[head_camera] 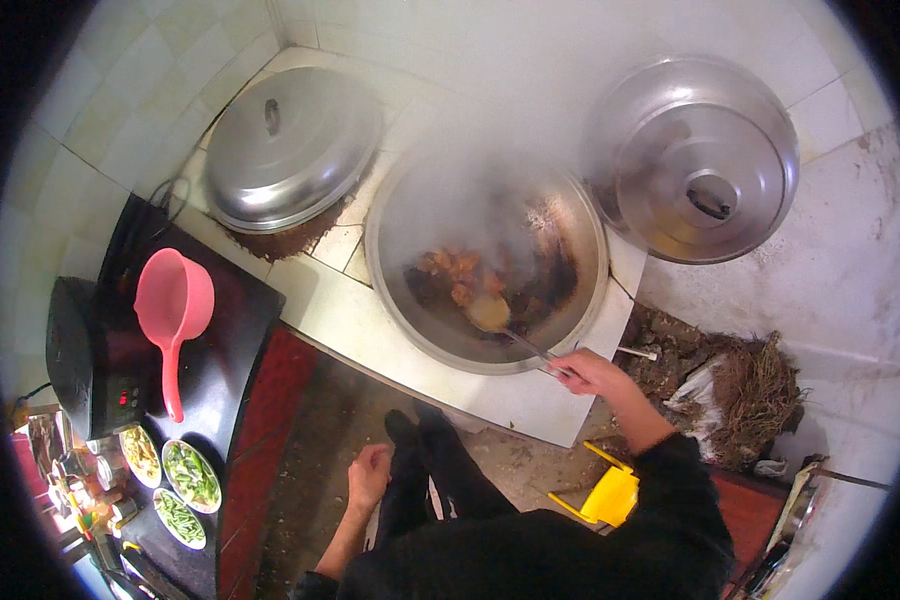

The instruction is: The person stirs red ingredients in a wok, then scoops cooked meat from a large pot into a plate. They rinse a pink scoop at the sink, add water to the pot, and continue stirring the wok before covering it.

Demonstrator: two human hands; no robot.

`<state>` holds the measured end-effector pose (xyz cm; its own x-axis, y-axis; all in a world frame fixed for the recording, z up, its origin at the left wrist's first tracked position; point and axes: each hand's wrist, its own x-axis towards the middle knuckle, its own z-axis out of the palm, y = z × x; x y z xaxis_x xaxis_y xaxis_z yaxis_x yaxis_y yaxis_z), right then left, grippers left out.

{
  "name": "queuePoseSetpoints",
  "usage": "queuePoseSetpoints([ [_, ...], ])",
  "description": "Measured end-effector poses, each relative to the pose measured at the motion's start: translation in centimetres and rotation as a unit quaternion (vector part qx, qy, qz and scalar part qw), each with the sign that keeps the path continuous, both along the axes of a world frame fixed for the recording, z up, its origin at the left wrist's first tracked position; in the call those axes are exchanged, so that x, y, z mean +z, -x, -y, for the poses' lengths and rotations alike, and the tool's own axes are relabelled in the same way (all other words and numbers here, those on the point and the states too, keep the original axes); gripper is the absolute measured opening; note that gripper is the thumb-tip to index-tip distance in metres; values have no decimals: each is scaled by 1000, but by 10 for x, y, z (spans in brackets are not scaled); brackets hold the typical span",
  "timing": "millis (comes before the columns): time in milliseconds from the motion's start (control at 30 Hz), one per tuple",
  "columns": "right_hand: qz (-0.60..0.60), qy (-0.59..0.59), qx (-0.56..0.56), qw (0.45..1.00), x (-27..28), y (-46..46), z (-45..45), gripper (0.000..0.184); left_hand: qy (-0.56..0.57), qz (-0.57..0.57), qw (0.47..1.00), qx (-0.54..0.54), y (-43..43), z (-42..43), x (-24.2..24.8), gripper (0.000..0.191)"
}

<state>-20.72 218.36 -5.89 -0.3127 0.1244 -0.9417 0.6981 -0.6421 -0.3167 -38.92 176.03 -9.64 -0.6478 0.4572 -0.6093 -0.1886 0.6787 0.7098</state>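
Note:
Steam rises from a large metal wok (pixel 390 315) set into the tiled stove top. My right hand (pixel 586 372), at the wok's lower right rim, is closed around the handle of a metal ladle (pixel 526 345). The ladle's bowl rests inside the wok, against browned chunks of food (pixel 461 271) in dark liquid; steam blurs part of them. My left hand (pixel 370 469) hangs low beside my legs, away from the stove, with its fingers curled. Whether it holds anything small cannot be told.
A domed metal lid (pixel 292 161) lies left of the wok; another large lid (pixel 709 161) leans at the right. The black counter (pixel 229 315) bears a pink plastic dipper (pixel 174 300) and plates of cut vegetables (pixel 191 476). A yellow chair (pixel 613 496) and dry brushwood (pixel 757 390) are at the lower right.

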Motion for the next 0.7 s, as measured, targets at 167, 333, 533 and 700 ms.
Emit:
queuePoseSetpoints([
  [167,-135,-17,-171,976,-96,109,16,16,45,-17,999,-19,-4,8,-5,23],
  [333,-224,54,-359,904,-85,111,13,19,37,-55,998,-7,-5,18,-11,23],
  [533,-106,-4,-130,986,-5,12,32,25,18,7,999,33,-11,9,-9,23],
  [700,10,-52,-67,996,-20,1,30,20,22,5,1000,8,-13,-2,-3,23],
])
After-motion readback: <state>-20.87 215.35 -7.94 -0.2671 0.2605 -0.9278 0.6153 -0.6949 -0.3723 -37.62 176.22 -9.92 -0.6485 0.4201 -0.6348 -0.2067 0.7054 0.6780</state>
